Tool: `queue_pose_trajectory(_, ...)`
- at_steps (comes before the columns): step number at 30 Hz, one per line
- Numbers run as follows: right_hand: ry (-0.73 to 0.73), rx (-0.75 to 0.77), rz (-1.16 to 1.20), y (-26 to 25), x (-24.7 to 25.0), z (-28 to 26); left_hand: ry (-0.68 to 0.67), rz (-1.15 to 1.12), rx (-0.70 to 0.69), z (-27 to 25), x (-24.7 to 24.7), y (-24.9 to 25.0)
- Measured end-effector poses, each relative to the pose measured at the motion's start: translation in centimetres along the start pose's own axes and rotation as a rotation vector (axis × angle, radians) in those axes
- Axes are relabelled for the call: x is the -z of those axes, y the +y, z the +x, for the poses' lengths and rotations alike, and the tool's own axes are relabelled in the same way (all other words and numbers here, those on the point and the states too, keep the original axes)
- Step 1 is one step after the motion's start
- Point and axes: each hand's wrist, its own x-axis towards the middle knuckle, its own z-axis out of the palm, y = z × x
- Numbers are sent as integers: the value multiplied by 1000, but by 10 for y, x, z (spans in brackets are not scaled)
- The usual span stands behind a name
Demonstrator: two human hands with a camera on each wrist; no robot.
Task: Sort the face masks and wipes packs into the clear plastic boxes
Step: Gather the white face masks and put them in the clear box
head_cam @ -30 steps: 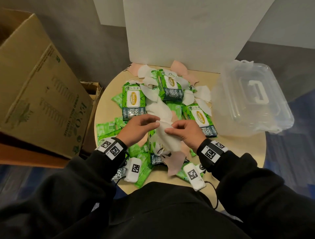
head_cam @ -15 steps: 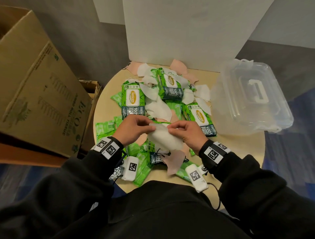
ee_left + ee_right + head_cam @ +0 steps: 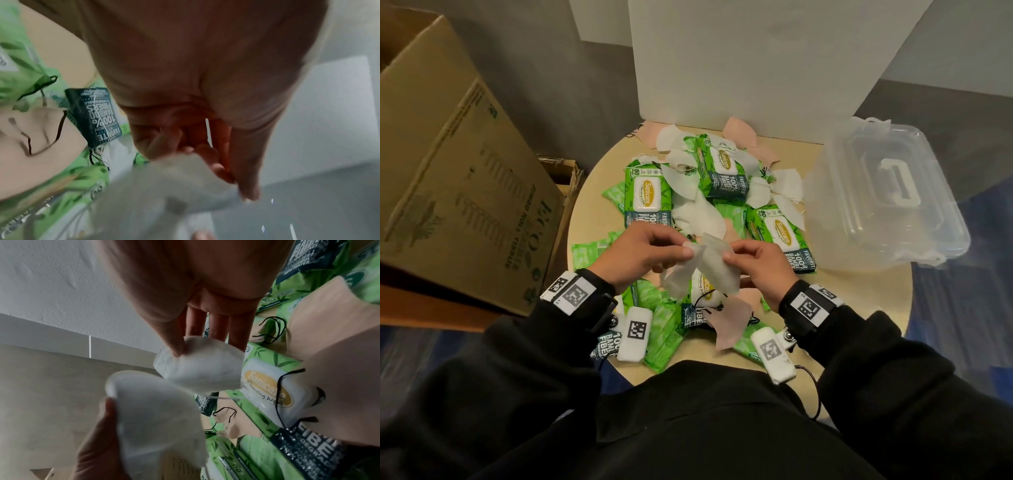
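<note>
Over the pile, each hand pinches a white face mask. My left hand (image 3: 680, 249) holds the left mask (image 3: 676, 279) by its top edge, and my right hand (image 3: 730, 255) holds the right mask (image 3: 717, 270). In the right wrist view the two masks (image 3: 197, 368) (image 3: 152, 418) hang apart, with a thin ear loop between them. The left wrist view shows curled fingers (image 3: 205, 146) on a blurred white mask (image 3: 164, 186). Green wipes packs (image 3: 649, 195) (image 3: 780, 236) and white and pink masks (image 3: 729, 322) cover the round table (image 3: 859, 298). The clear plastic box (image 3: 887, 198) stands at the right with its lid on.
A large cardboard box (image 3: 458, 178) leans at the table's left edge. A white board (image 3: 756, 61) stands behind the pile. Grey floor and blue carpet surround the table.
Both hands rose from the pile with the white mask bundle. It has come apart into two masks, one in each hand.
</note>
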Motion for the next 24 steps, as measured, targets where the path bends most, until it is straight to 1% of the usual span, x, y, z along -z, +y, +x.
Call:
queue_pose_trajectory(2, -9, -9, 15, -3, -2, -1, 16, 54, 6, 1, -6, -2)
queue_pose_trajectory(3, -6, -14, 20, -4, -4, -3, -3, 98, 2, 2, -7, -2)
queue_pose_trajectory(5, 17, -10, 23, -5, -6, -4, -123, 135, 1, -1, -9, 1)
queue_pose_trajectory(7, 45, 21, 7, -3, -5, -3, -243, 81, 4, -6, -13, 5)
queue_pose_trajectory(8, 52, 37, -6, -2, -4, -3, -265, 42, 2, -8, -16, 8)
queue_pose_trajectory(9, 52, 45, -14, -2, -3, -3, -249, 20, -14, -9, -18, 9)
queue_pose_trajectory(10, 44, 44, -12, -2, -2, -3, -193, 29, -46, -7, -18, 7)
queue_pose_trajectory(12, 13, 33, -3, -4, -2, -6, -45, 141, -97, 2, -14, 0)
queue_pose_trajectory(13, -6, 31, 5, -4, -2, -8, -16, 191, -95, 6, -11, -3)
queue_pose_trajectory(15, -32, 25, 15, -5, -3, -10, -14, 224, -69, 11, -8, -8)
queue_pose_trajectory(18, -47, 1, 21, -7, -5, -13, 9, 139, -15, 14, -7, -14)
queue_pose_trajectory(24, -53, 5, 67, -8, -4, -17, 130, 25, 5, 8, -15, -17)
